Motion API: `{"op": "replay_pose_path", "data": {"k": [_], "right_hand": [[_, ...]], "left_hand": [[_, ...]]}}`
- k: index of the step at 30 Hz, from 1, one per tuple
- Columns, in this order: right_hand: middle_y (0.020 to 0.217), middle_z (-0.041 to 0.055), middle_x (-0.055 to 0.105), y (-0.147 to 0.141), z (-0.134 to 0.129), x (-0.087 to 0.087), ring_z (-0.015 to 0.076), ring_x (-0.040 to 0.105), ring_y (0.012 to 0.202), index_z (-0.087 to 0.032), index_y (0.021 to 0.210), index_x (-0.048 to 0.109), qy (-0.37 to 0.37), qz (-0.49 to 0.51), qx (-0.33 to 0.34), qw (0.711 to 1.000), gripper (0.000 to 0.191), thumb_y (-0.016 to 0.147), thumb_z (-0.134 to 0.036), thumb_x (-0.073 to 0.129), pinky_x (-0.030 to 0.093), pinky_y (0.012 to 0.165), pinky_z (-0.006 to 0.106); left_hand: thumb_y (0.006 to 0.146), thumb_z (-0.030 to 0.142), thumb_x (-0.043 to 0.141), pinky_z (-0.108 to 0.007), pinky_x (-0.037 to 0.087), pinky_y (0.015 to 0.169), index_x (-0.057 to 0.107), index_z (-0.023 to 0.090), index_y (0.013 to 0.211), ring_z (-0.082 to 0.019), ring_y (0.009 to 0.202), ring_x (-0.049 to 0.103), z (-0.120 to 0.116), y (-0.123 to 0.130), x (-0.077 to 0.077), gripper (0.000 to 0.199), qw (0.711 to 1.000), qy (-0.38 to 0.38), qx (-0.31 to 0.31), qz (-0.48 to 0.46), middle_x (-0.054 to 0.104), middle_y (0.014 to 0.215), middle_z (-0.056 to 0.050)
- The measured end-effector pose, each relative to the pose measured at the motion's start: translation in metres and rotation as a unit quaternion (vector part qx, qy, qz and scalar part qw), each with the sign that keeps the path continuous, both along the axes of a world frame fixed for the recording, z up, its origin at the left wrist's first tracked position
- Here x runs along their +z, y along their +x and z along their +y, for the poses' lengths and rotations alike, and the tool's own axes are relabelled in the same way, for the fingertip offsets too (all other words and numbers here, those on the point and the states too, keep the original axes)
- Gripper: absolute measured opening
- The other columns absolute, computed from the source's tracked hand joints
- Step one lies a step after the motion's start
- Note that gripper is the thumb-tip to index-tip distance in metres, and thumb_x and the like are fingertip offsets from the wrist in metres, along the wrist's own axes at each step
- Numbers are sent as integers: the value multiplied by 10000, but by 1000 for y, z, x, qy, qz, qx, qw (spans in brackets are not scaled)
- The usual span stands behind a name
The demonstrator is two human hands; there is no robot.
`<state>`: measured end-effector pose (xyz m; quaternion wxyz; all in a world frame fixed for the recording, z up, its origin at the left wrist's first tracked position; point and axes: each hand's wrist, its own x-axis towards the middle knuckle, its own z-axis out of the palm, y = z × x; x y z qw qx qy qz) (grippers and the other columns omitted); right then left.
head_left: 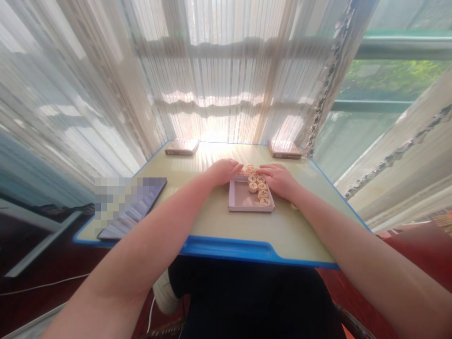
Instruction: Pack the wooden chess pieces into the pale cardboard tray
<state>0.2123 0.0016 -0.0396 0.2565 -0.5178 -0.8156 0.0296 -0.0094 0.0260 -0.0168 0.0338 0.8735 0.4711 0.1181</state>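
A shallow pinkish box [242, 194] without a lid sits on the table in front of me. Round wooden Chinese chess pieces with black characters [262, 194] lie along its right side. Past its far edge, more Chinese chess pieces with red characters [250, 168] are gathered between my hands. My left hand [225, 171] is at the box's far left corner, fingers stretched toward the red pieces. On the other side, my right hand [277, 179] lies with extended fingers, fingertips at the right of the pile. Whether either hand presses on a piece is hard to see.
Two flat brown boxes [182, 146] [285, 149] stand at the table's far corners. A dark, partly blurred-out flat object [141, 209] lies on the left. A small piece [294, 206] shows beside my right forearm. The table [212, 221] has a blue rim; curtains hang behind.
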Motion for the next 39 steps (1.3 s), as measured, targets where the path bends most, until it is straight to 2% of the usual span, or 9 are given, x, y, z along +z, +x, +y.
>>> {"op": "replay_pose_path", "data": {"k": [3, 7, 12, 21, 27, 30, 34, 36, 39], "right_hand": [[1094, 52, 697, 2, 1, 1, 223, 562, 1078, -188, 986, 727, -20, -13, -8, 1000, 366, 826, -160, 398, 379, 1004, 372], [1047, 48, 711, 8, -2, 5, 221, 571, 1050, -187, 950, 732, -20, -30, -34, 999, 378, 795, -132, 391, 391, 980, 358], [963, 56, 720, 12, -9, 10, 256, 567, 1006, -200, 902, 734, -9, -72, -77, 994, 279, 776, -215, 486, 416, 910, 368], [811, 69, 704, 12, -8, 7, 239, 574, 886, -198, 863, 707, -11, -65, -73, 995, 209, 785, -289, 536, 428, 788, 350], [919, 79, 712, 15, -9, 7, 261, 571, 924, -176, 1007, 691, 42, 1, -82, 996, 304, 768, -311, 562, 428, 845, 396], [976, 95, 696, 15, -12, 10, 265, 560, 965, -152, 1042, 682, 83, 27, -70, 994, 331, 776, -306, 559, 399, 912, 413], [918, 80, 675, 10, -21, 16, 243, 558, 915, -180, 936, 690, 111, 61, -34, 991, 251, 774, -351, 603, 418, 861, 388], [863, 67, 658, 6, -26, 18, 229, 560, 875, -186, 895, 682, 132, 71, -2, 989, 231, 770, -373, 627, 430, 826, 369], [831, 58, 639, 0, -34, 20, 212, 565, 848, -195, 865, 668, 162, 80, 41, 983, 226, 781, -402, 633, 441, 801, 348]], "left_hand": [[896, 233, 360, -304, 454, 883, 671, 170, 1011, -201, 970, 602, 7, -2, -6, 337, 1000, 10, 13, 3, 674, 1035, -67], [787, 81, 434, -272, 462, 869, 665, 207, 1056, -181, 971, 605, 14, -8, -12, 377, 999, 5, 40, -5, 662, 1091, -31], [764, 79, 473, -277, 464, 862, 673, 184, 996, -183, 947, 606, 14, -10, -12, 324, 999, 19, 42, -2, 663, 1059, -42], [730, 82, 480, -279, 476, 795, 659, 200, 955, -183, 887, 604, 16, -11, -14, 311, 998, 5, 62, 1, 675, 970, -34], [757, 59, 421, -312, 475, 859, 653, 206, 1019, -193, 966, 589, 7, -7, -9, 380, 996, 54, 54, -35, 649, 1063, -52], [815, 81, 380, -323, 464, 890, 648, 191, 1037, -194, 1007, 577, -3, -2, -2, 365, 994, 79, 31, -71, 661, 1041, -59], [858, 203, 440, -343, 462, 887, 665, 177, 974, -201, 966, 584, -21, 8, 10, 254, 986, 105, -36, -128, 690, 963, -51], [856, 290, 493, -333, 477, 847, 682, 178, 926, -186, 894, 607, -29, 13, 15, 231, 981, 71, -56, -172, 701, 909, -42], [834, 391, 547, -307, 502, 769, 698, 165, 906, -165, 818, 637, -38, 20, 20, 281, 961, -43, -90, -257, 715, 869, -43]]}}
